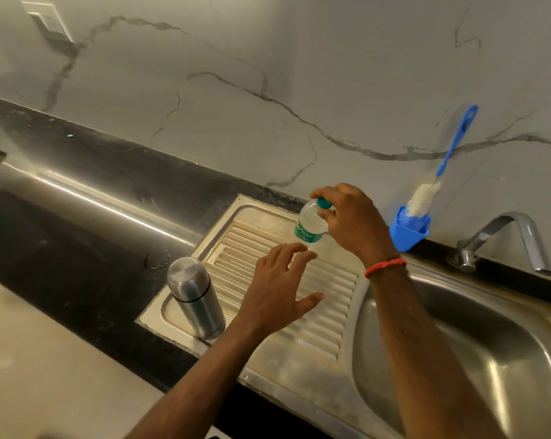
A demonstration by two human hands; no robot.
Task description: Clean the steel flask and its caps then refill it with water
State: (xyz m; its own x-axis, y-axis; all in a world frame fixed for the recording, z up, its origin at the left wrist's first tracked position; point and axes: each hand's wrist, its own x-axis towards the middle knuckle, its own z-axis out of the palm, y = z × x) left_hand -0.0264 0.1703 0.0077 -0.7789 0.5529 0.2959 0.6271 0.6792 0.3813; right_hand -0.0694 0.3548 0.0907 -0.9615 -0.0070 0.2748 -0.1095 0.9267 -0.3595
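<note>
The right hand (350, 223) pinches a small water bottle (310, 224) by its cap above the draining board (315, 331), the spread, empty left hand (277, 293) reaching to steady it, while the capped flask (195, 296) stands upright nearby.

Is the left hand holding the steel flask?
No, the left hand hovers open above the drainboard, apart from the steel flask standing beside it.

The left hand (280, 289) and right hand (353, 223) are bare, as are both forearms. A thin, twisted red thread band (385, 267) circles the right wrist.
</note>
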